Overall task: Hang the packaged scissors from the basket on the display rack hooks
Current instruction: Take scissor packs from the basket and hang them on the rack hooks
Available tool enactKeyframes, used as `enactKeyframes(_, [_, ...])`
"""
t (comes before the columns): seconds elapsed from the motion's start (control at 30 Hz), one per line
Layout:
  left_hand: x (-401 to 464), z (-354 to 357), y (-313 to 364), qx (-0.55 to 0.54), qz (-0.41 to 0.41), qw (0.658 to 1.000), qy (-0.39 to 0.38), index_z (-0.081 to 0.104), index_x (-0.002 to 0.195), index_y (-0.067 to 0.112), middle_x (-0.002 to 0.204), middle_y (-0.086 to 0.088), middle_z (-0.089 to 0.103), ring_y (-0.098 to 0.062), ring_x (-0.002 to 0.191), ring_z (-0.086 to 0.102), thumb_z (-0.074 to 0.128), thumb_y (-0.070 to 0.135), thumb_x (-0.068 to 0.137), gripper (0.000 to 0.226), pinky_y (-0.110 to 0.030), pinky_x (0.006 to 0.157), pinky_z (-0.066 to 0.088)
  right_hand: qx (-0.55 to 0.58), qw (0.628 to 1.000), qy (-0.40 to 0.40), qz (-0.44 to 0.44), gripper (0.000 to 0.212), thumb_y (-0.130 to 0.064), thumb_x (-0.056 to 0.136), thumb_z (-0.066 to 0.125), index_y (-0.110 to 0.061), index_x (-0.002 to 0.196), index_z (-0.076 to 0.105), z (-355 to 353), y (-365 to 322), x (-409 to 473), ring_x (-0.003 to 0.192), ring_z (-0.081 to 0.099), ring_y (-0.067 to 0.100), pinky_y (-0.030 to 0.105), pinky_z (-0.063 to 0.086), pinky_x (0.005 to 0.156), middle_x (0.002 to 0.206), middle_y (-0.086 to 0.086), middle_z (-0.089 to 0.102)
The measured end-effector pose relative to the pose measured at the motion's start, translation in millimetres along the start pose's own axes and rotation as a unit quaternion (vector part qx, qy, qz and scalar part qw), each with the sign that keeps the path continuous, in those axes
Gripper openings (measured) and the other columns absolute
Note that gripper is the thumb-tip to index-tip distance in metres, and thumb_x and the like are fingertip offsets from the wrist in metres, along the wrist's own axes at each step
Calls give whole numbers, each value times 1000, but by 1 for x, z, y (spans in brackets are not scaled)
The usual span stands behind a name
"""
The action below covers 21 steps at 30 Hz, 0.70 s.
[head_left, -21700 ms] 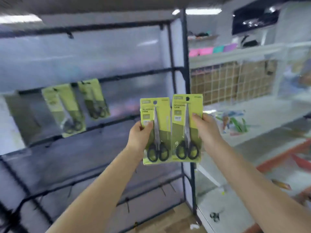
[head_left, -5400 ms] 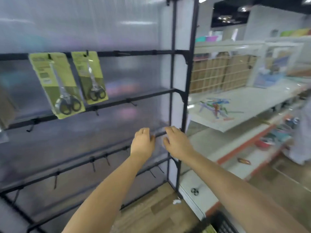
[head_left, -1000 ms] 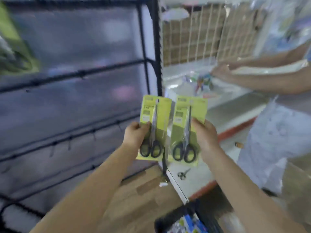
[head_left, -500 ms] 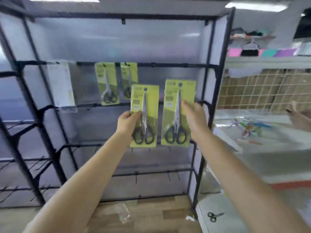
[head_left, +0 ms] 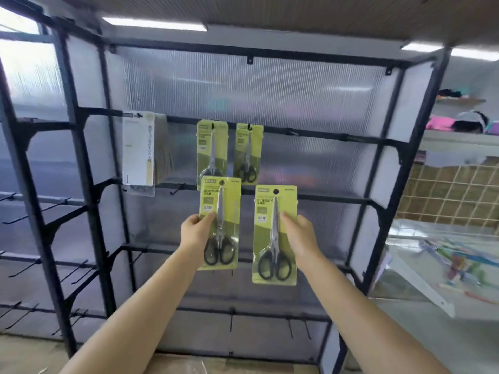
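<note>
Two packaged scissors held up side by side before the black display rack (head_left: 378,206), both upright, card fronts toward the camera. Left-hand pack (head_left: 220,223): yellow-green card, round hang hole at top, "SCISSORS" legible, "GRIP" on a small panel lower down, black-handled scissors under the blister. Pinched at its left edge by the left hand (head_left: 195,233), thumb across the card front, fingers curled behind. Right-hand pack (head_left: 275,234): same card, same "SCISSORS" and "GRIP" markings, held slightly lower; gripped at its right edge by the right hand (head_left: 298,234), thumb on the front, remaining fingers hidden behind. Neither pack on a hook.

Farther back on the upper crossbar, two hung scissor packs (head_left: 212,151) (head_left: 248,153), same card design, print too small to read. Left of these, a stack of white-carded packs (head_left: 138,149) on a hook, vertical writing illegible. Bare black hooks (head_left: 176,188) along the lower bars.
</note>
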<state>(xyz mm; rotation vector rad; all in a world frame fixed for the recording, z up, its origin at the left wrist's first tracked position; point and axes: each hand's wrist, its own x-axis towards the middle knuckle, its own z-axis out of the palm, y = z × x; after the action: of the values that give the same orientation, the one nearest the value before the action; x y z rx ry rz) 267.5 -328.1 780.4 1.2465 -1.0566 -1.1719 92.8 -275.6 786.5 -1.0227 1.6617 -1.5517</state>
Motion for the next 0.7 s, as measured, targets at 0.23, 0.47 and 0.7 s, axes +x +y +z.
enactKeyframes(0.23, [64,17,34,-21,52,998,-23,44,74,12,60,0,30,-13,55,26,59,27,91,28,-23,53,26,-25,996,13,-90,35,-34,96,48,-11,121,57,28,-46,64,107,54,18,28,37,83,117,0,60])
enactKeyframes(0.47, [115,21,48,-30,76,996,-29,45,78,12,64,-1,34,-13,58,29,60,29,90,26,-23,54,28,-37,991,26,-123,37,-33,98,45,-6,121,53,60,-81,110,101,51,18,31,38,87,110,3,56])
enactKeyframes(0.7, [147,20,38,-46,63,996,-43,49,83,13,69,-3,46,-16,60,40,63,32,88,24,-28,59,40,-51,989,42,-131,41,-34,97,44,1,115,55,82,-97,143,109,55,30,42,44,92,118,18,59])
